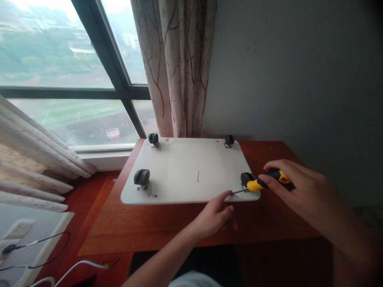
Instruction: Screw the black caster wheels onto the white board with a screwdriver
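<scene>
My right hand grips a yellow-and-black screwdriver by its handle, fingers wrapped round it. The shaft slopes down to the left over the near right corner of a white board. At the screwdriver's tip, the stretched index finger of my left hand touches the board's near edge. Its other fingers are loosely bent and apart in front of the edge. Any screw under the tip is hidden. Behind the screwdriver stands a black caster; another caster is at the near left corner.
Under the board is a reddish-brown wooden table. Two more casters stand at the board's far corners, the left one and the right one. Curtains, a window and a grey wall lie behind. Cables run at lower left.
</scene>
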Demonstrator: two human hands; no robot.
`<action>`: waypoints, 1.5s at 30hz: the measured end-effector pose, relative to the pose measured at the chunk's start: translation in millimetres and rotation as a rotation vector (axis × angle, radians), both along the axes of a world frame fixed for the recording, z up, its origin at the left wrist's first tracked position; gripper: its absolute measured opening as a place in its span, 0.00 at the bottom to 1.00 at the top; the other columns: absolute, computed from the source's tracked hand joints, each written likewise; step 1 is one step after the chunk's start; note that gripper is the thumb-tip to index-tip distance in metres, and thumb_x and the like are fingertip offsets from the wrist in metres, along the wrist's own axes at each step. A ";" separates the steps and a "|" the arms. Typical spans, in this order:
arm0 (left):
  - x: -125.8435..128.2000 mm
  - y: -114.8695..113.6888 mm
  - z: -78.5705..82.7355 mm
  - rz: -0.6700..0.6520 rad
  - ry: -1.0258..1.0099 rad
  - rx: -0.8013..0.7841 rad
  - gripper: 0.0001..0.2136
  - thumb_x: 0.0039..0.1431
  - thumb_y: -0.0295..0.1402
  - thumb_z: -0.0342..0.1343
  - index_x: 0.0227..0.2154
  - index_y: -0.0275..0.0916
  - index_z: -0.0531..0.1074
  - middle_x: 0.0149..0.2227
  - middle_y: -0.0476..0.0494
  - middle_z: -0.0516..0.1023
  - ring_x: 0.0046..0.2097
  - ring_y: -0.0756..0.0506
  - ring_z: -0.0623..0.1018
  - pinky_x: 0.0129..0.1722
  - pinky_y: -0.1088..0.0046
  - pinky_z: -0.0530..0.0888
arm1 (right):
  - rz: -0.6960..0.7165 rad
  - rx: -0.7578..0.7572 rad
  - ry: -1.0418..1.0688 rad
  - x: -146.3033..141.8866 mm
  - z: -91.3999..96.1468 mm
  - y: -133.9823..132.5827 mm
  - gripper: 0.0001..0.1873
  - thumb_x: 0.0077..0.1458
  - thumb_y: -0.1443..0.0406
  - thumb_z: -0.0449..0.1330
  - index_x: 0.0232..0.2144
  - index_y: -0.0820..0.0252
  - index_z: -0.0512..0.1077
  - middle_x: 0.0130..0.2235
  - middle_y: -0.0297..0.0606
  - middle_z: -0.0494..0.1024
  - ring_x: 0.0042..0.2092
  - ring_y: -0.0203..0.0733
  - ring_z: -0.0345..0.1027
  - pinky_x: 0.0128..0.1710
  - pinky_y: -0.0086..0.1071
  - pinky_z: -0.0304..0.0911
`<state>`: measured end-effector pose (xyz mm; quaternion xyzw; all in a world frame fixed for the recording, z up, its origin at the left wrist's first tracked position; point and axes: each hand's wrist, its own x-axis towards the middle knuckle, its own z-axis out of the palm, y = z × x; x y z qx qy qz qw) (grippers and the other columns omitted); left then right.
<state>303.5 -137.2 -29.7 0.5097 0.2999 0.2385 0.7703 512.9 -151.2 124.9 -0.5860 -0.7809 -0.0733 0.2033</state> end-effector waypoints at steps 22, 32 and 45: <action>0.8 3.8 6.3 0.066 -0.131 -0.259 0.33 0.60 0.39 0.57 0.64 0.29 0.57 0.23 0.47 0.78 0.18 0.54 0.62 0.21 0.76 0.55 | 0.106 -0.120 0.138 12.9 6.4 -5.4 0.20 0.64 0.61 0.55 0.57 0.51 0.65 0.55 0.41 0.76 0.54 0.49 0.74 0.53 0.42 0.69; 1.0 3.9 8.7 0.091 -0.134 -0.286 0.33 0.59 0.40 0.59 0.63 0.31 0.58 0.23 0.48 0.77 0.17 0.55 0.60 0.20 0.76 0.52 | -0.061 -0.069 0.100 16.8 2.6 -0.4 0.18 0.65 0.52 0.54 0.51 0.52 0.70 0.45 0.40 0.82 0.41 0.50 0.79 0.40 0.40 0.73; 1.8 4.4 8.9 0.105 -0.145 -0.320 0.32 0.57 0.40 0.60 0.61 0.32 0.60 0.23 0.48 0.77 0.18 0.54 0.61 0.21 0.76 0.50 | -0.108 -0.023 0.105 19.6 -0.9 -2.3 0.15 0.64 0.53 0.55 0.47 0.52 0.71 0.45 0.41 0.81 0.44 0.52 0.78 0.45 0.45 0.72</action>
